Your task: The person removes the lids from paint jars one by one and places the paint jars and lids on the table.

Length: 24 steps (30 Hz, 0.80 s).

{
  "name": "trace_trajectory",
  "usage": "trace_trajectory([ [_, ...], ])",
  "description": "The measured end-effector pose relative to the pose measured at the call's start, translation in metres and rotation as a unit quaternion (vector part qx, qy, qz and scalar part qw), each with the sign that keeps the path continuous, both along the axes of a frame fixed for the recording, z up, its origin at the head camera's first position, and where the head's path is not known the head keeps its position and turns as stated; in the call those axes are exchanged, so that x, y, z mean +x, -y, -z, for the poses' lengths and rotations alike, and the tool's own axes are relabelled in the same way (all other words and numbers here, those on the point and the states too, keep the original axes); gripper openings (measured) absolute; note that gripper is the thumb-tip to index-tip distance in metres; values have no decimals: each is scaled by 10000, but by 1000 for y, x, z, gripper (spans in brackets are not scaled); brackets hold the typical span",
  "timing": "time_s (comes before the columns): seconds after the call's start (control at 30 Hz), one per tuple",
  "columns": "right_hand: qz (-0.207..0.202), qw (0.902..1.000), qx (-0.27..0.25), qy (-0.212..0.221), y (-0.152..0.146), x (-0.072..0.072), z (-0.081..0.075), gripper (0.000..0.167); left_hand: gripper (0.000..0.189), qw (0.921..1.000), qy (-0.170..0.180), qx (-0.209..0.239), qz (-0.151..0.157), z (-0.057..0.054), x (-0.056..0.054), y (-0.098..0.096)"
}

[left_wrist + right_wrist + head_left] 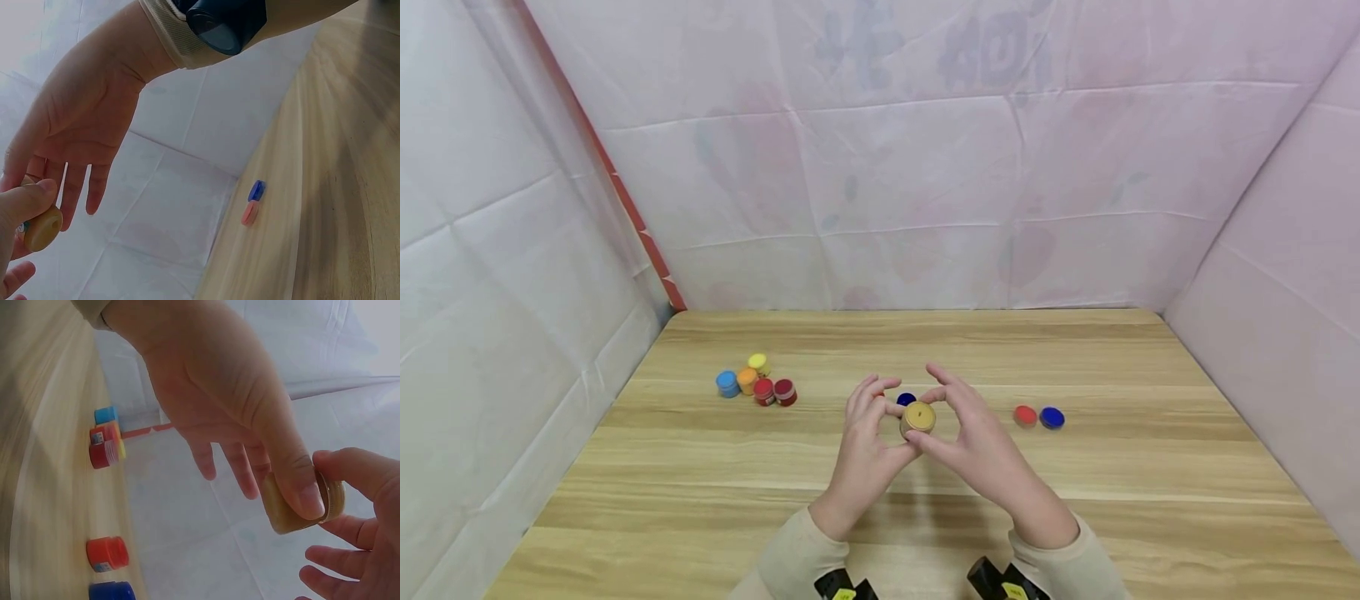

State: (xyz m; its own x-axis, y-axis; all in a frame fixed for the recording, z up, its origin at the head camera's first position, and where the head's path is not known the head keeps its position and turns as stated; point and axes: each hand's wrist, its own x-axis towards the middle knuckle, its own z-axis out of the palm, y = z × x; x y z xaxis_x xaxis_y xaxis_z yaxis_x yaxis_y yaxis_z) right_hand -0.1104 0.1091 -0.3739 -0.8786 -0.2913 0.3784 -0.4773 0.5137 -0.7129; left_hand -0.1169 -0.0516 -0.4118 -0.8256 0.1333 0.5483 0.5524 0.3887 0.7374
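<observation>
Left hand point(868, 446) and right hand point(981, 442) are both pinching the same little tan jar point(919, 420), so it sits right between their fingertips, up off the desk point(700, 508). Right thumb covers part of it (can't tell if the top's loose). Beyond that, a red jar point(107, 554) is mostly hidden by left fingers in the head view, and a blue jar point(112, 592) gets cut off in the right wrist view. Red lid point(1025, 416) and blue lid point(1052, 417) lie off right, five-jar cluster point(747, 382) left.
</observation>
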Motion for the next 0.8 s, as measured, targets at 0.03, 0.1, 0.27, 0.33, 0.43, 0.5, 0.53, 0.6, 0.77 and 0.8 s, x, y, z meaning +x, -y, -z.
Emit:
trace_trajectory([
  [0.03,-20,10000,1,-27,0,0,0,33,30,10000,-3,5,1,0,0,0],
  [0.1,-76,9999,20,-74,-1,1,0,31,30,10000,6,13,1,0,0,-1],
  [0.27,-241,9996,102,-133,-2,0,0,31,28,10000,2,-10,-22,0,0,-1],
  [0.33,-311,9993,126,-144,-2,0,1,32,28,10000,-1,-20,-22,0,0,-1],
  [0.43,-405,9990,164,-124,-3,0,1,34,26,10000,26,-21,9,0,1,-1],
  [0.5,-462,9988,154,-21,-4,0,0,35,25,10000,61,-29,37,-1,1,-1],
  [0.53,-502,9986,131,65,-4,0,0,36,24,9999,80,-41,50,-1,1,-1],
  [0.6,-573,9981,71,202,-5,0,0,36,24,9999,102,-77,72,-1,1,-1],
  [0.77,-653,9974,66,296,-7,0,0,37,25,9997,145,-85,168,-1,2,0],
  [0.8,-645,9975,124,265,-7,0,-1,37,25,9997,166,-75,189,-1,2,0],
])
